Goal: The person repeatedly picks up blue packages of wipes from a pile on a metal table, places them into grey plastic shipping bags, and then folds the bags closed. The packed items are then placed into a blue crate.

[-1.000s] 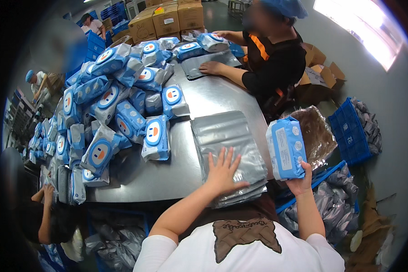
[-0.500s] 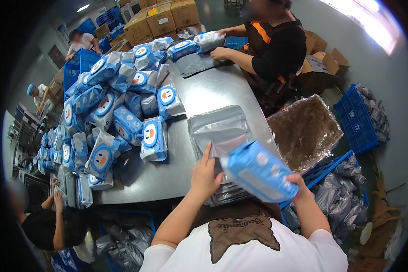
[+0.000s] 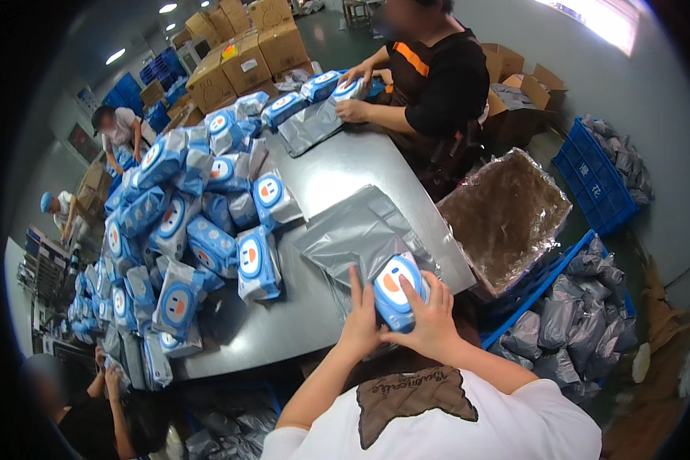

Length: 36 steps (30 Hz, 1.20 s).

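A blue-and-white pack of wet wipes (image 3: 395, 295) with a round smiling lid lies face up between my hands at the table's near edge. Its far end meets the near edge of a grey plastic mailing bag (image 3: 353, 241); how far it sits inside I cannot tell. My right hand (image 3: 435, 314) grips the pack's right side, thumb across its top. Along the left side my left hand (image 3: 359, 320) presses with its thumb, the index finger reaching onto the bag. More grey bags lie stacked underneath.
A heap of wipes packs (image 3: 178, 218) covers the left of the metal table (image 3: 345, 169). Across it, a co-worker (image 3: 429, 100) handles a pack and a grey bag. To my right stand a foil-lined box (image 3: 506, 218) and a blue crate (image 3: 502, 333) of filled grey bags.
The pack has swung from my right side down to the bag and turned lid up. My left hand has shifted from the bag to the pack's side. The top bag has skewed.
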Available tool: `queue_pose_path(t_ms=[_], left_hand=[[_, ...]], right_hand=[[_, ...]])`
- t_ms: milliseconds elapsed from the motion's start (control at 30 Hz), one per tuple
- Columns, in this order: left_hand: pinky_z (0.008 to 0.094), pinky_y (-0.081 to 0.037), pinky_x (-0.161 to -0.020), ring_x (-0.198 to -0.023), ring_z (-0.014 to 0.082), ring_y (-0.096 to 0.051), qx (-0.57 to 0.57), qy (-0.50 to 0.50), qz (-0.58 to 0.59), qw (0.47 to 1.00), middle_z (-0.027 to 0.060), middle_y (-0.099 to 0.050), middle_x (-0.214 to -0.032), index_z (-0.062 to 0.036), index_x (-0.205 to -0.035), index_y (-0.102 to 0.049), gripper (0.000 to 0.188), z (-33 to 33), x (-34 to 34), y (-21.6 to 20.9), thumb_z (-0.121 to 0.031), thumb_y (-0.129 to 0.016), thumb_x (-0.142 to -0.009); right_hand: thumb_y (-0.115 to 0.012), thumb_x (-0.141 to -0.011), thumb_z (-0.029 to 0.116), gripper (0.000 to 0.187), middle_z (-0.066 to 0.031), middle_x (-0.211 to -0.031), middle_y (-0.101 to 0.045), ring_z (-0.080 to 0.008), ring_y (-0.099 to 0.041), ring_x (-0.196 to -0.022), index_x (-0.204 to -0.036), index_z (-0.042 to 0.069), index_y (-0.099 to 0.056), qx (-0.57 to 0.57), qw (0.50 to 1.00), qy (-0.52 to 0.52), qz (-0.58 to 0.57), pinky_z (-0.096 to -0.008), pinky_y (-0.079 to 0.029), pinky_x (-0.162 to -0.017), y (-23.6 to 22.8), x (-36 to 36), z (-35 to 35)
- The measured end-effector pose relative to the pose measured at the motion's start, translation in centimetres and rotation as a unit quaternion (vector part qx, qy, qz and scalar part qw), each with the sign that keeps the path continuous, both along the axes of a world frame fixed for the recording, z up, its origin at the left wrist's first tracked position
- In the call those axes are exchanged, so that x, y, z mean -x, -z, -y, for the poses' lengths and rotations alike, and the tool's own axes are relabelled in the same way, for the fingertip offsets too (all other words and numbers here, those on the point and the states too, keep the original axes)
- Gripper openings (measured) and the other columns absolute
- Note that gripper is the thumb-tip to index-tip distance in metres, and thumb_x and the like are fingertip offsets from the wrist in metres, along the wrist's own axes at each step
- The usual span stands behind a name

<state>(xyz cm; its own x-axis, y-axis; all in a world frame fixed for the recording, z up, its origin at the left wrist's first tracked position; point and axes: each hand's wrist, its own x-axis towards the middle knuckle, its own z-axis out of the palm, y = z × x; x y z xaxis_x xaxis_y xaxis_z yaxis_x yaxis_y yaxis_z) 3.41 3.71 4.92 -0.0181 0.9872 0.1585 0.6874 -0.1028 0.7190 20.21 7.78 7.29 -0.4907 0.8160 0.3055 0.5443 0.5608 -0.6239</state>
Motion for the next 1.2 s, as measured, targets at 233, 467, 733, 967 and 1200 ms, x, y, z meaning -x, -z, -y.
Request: queue_pose_path(t_ms=[233, 467, 733, 967, 1200], left_hand=[[0.0541, -0.03, -0.102, -0.131, 0.0518, -0.022, 0.077, -0.043, -0.153, 0.984, 0.0378, 0.005, -0.147, 0.0024, -0.14, -0.025, 0.115, 4.6, 0.0, -0.4, -0.03, -0.089, -0.051], [0.0606, -0.023, -0.097, -0.13, 0.0463, -0.022, 0.103, -0.069, -0.238, 0.963, 0.0269, -0.027, -0.142, -0.0016, -0.133, -0.039, 0.112, 2.1, 0.5, 0.1, -0.06, -0.081, -0.047], [0.0485, -0.043, -0.086, -0.087, 0.0309, -0.058, -0.353, -0.164, -0.243, 0.889, 0.0171, -0.06, -0.084, 0.0003, -0.095, -0.056, 0.024, 4.5, 3.7, 5.8, -0.012, -0.063, -0.076], [0.0512, -0.039, -0.098, -0.114, 0.0412, -0.05, -0.059, -0.098, -0.116, 0.987, 0.0254, -0.053, -0.122, -0.0007, -0.128, -0.049, 0.07, 3.6, 3.1, 10.8, -0.046, -0.067, -0.078], [0.0461, -0.042, -0.088, -0.101, 0.0337, -0.053, 0.024, -0.119, 0.024, 0.992, 0.0201, -0.053, -0.106, -0.0016, -0.112, -0.047, 0.048, 4.5, 3.0, 7.1, -0.031, -0.066, -0.079]], right_hand=[[-0.082, -0.056, 0.046, 0.107, -0.0197, -0.151, -0.019, -0.0382, -0.012, -0.14, -0.141, 0.003, -0.033, 0.075, 0.963, -0.211, 0.153, -0.0538, -0.025, -0.103, 2.1, -4.2, -6.4], [-0.082, -0.05, 0.049, 0.108, -0.0125, -0.147, -0.032, -0.0306, -0.015, -0.141, -0.14, 0.009, -0.038, 0.089, 0.96, -0.197, 0.179, -0.0554, -0.023, -0.097, 1.8, -2.0, -7.1], [-0.07, -0.073, 0.027, 0.021, -0.0075, -0.078, -0.058, -0.0252, -0.057, -0.085, -0.074, 0.008, -0.061, -0.122, 0.986, -0.094, -0.058, -0.037, -0.046, -0.073, 4.1, -0.6, -2.4], [-0.062, -0.076, 0.024, 0.017, -0.004, -0.081, -0.054, -0.0222, -0.056, -0.08, -0.074, 0.01, -0.052, -0.28, 0.947, -0.147, -0.047, -0.0324, -0.048, -0.068, 13.6, 3.5, -1.1], [-0.069, -0.071, 0.019, 0.029, -0.0103, -0.085, -0.059, -0.0304, -0.059, -0.083, -0.093, 0.004, -0.058, -0.063, 0.978, -0.157, -0.123, -0.0408, -0.048, -0.073, 8.8, 6.5, -0.1]])
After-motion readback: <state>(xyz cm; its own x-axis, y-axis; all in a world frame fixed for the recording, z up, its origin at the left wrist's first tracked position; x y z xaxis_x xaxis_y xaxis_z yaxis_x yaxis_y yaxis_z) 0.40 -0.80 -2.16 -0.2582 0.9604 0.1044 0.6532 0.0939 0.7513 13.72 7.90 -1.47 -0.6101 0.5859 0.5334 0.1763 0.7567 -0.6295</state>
